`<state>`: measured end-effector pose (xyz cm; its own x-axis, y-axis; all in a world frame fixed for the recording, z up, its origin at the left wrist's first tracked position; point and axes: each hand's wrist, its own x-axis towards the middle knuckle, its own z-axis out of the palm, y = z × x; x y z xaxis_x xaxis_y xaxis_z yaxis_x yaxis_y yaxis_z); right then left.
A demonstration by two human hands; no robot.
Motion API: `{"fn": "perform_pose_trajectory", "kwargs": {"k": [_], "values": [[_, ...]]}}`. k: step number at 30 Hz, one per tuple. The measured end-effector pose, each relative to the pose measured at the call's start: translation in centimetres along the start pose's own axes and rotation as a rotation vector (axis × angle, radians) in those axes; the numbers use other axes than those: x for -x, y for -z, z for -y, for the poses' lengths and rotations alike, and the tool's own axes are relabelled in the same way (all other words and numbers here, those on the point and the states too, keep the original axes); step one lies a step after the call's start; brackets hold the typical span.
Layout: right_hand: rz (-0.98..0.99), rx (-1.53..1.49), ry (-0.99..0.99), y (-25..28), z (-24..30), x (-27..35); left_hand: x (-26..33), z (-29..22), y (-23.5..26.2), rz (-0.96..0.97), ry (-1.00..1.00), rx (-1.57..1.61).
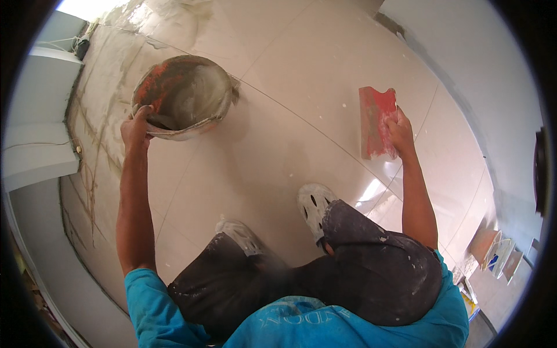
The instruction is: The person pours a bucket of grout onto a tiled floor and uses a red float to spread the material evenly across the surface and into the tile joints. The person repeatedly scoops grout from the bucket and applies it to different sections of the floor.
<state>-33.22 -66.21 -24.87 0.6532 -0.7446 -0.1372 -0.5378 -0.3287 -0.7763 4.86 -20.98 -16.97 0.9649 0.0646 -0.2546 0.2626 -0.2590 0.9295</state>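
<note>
Glossy beige floor tiles (290,58) are spreading beneath slotted white shoes (316,209). Ahead, the right hand (400,133) is closing round one edge of a flat, red, paste-smeared scraper (371,122); front left, the left hand (135,129) is gripping the crusted rim of a round bucket (154,87) containing smooth grey paste (203,93).

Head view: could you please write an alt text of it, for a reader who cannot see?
A left hand grips the rim of a stained bucket with what looks like grey paste inside, while the right hand holds a red scraper. Between the arms, two pale shoes stand on a tiled floor.
</note>
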Motion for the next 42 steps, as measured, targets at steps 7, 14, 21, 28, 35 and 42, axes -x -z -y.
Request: {"fn": "perform_pose_trajectory", "kwargs": {"k": [7,14,21,28,35,42], "values": [[0.036,-0.07,-0.045,-0.5,0.6,0.2,-0.1,-0.4,-0.7,-0.003,-0.011,-0.012],[0.057,-0.026,-0.068,-0.4,0.6,0.0,-1.0,0.0,-0.8,0.002,-0.041,-0.008],[0.138,-0.057,-0.141,-1.4,4.2,-0.1,-1.6,1.1,1.2,0.002,-0.121,-0.038],[0.08,-0.106,-0.089,-0.6,0.3,0.7,-0.3,0.4,-2.9,-0.056,-0.115,-0.237],[0.136,-0.202,-0.146,-2.1,2.0,0.1,-0.4,-0.3,-1.7,-0.145,-0.131,-0.415],[0.116,0.001,-0.003,-1.3,0.8,-0.1,0.7,-0.8,-2.2,-0.026,-0.165,-0.08]]}}
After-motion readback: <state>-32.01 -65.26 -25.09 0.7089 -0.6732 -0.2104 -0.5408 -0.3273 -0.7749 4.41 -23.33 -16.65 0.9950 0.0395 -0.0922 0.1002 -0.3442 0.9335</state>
